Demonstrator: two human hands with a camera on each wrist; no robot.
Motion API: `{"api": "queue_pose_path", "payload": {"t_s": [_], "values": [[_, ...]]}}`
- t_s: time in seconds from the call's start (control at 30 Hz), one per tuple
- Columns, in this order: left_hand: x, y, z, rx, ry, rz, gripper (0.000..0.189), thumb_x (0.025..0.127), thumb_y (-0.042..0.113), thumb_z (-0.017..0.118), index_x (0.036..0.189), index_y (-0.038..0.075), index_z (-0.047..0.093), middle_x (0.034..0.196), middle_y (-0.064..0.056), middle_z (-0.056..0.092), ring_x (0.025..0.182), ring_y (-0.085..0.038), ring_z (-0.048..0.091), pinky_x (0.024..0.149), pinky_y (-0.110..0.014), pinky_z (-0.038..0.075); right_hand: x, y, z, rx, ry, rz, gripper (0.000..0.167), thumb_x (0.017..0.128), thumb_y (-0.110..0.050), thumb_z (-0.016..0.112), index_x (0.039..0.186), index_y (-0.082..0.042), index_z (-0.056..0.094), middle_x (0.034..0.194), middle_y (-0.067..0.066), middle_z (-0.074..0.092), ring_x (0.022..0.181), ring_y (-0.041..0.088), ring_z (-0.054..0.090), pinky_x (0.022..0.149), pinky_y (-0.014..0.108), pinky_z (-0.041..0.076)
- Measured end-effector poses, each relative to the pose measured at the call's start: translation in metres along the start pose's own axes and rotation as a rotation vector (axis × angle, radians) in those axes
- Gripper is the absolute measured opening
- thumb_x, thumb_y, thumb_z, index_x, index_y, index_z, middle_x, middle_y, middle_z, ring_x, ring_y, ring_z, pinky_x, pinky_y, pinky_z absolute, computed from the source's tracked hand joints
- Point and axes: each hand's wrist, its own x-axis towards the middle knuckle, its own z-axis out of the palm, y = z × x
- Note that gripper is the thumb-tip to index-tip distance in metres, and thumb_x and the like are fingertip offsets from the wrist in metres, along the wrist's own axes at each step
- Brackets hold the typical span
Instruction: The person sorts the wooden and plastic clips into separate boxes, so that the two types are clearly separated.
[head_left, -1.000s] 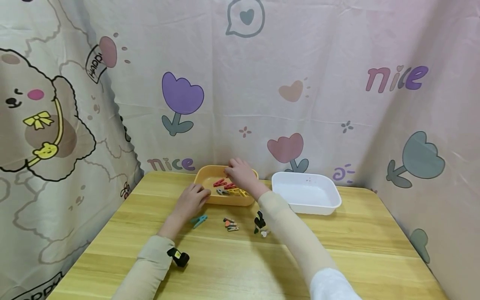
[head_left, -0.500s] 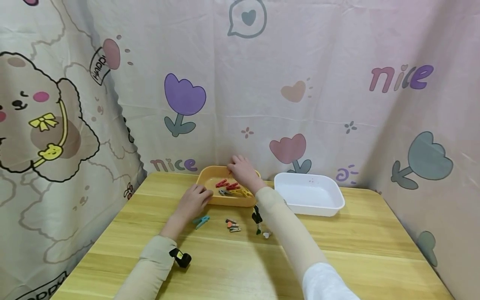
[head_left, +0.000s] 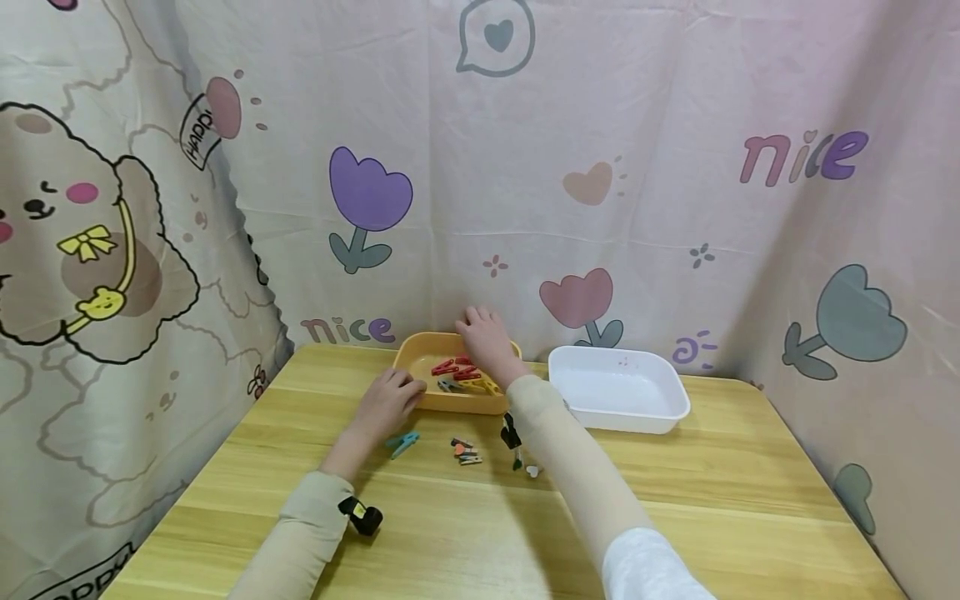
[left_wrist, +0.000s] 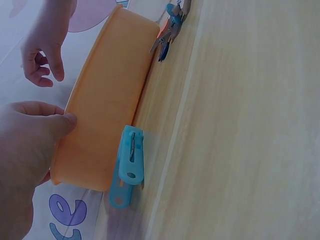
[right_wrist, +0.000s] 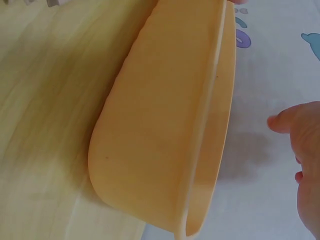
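Note:
My left hand (head_left: 386, 402) grips the near left rim of a yellow-orange plastic basin (head_left: 461, 404), its thumb (left_wrist: 64, 124) pressed on the outer wall in the left wrist view. Over the basin's far right part hovers my right hand (head_left: 489, 340). In the left wrist view its fingers hang loosely curled with nothing between them. Inside the basin lie several clothespins: red ones (head_left: 444, 367) at the back, yellow ones (head_left: 480, 386) at the near right and a grey one (head_left: 448, 386) beside them. A turquoise clothespin (left_wrist: 131, 155) lies on the table by the basin's near wall.
A white basin (head_left: 622, 419) stands right of the orange one. Small decorated clothespins (head_left: 467, 452) form a group on the wooden table (head_left: 450, 525), with a green piece (head_left: 517, 464) and a white heart-shaped piece (head_left: 532, 472) further right. A printed curtain (head_left: 480, 167) rises behind the table.
A red clothespin in my right hand has been let go and now lies with the other red ones in the basin. My left hand has kept its hold on the rim.

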Motion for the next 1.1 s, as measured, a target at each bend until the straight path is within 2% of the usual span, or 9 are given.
{"api": "queue_pose_path", "payload": {"t_s": [0.13,0.2,0.5,0.8,1.1], "values": [[0.000,0.000,0.000,0.002,0.005,0.007,0.010,0.087,0.016,0.072,0.096,0.012,0.074,0.086,-0.005,0.063,0.080,-0.022,0.053,0.071,-0.035,0.047,-0.004,-0.001,-0.001,-0.004,0.011,-0.008,0.022,0.091,-0.033,0.068,0.110,-0.022,0.067,0.106,0.000,0.053,0.098,0.018,0.045,0.086,0.033,0.040],[0.000,-0.001,0.001,0.002,0.009,0.011,0.010,0.087,0.017,0.072,0.096,0.012,0.074,0.086,-0.005,0.063,0.080,-0.022,0.053,0.070,-0.034,0.047,-0.006,-0.002,-0.002,-0.001,0.021,-0.013,0.022,0.090,-0.034,0.069,0.109,-0.023,0.067,0.105,0.000,0.053,0.097,0.018,0.045,0.085,0.032,0.040],[-0.001,-0.002,0.002,0.008,-0.008,0.007,0.010,0.087,0.019,0.073,0.096,0.014,0.072,0.089,-0.005,0.063,0.082,-0.022,0.053,0.073,-0.035,0.047,-0.015,-0.007,-0.004,0.056,0.073,-0.032,0.017,0.091,-0.029,0.068,0.106,-0.021,0.069,0.101,0.001,0.053,0.094,0.019,0.045,0.081,0.032,0.039],[-0.003,-0.006,0.002,0.020,0.031,0.044,0.014,0.086,0.022,0.074,0.096,0.014,0.070,0.089,-0.005,0.062,0.082,-0.023,0.053,0.071,-0.037,0.046,-0.026,-0.006,0.002,0.048,0.165,-0.088,0.014,0.094,-0.027,0.064,0.106,-0.020,0.068,0.098,0.001,0.053,0.090,0.019,0.046,0.076,0.032,0.038],[-0.007,-0.012,-0.002,0.011,0.045,0.023,0.017,0.085,0.024,0.074,0.096,0.012,0.070,0.094,-0.008,0.063,0.088,-0.026,0.055,0.077,-0.042,0.049,-0.039,-0.012,-0.002,0.079,0.203,-0.118,0.014,0.091,-0.024,0.068,0.104,-0.019,0.067,0.097,0.003,0.054,0.089,0.020,0.047,0.077,0.034,0.041]]}}
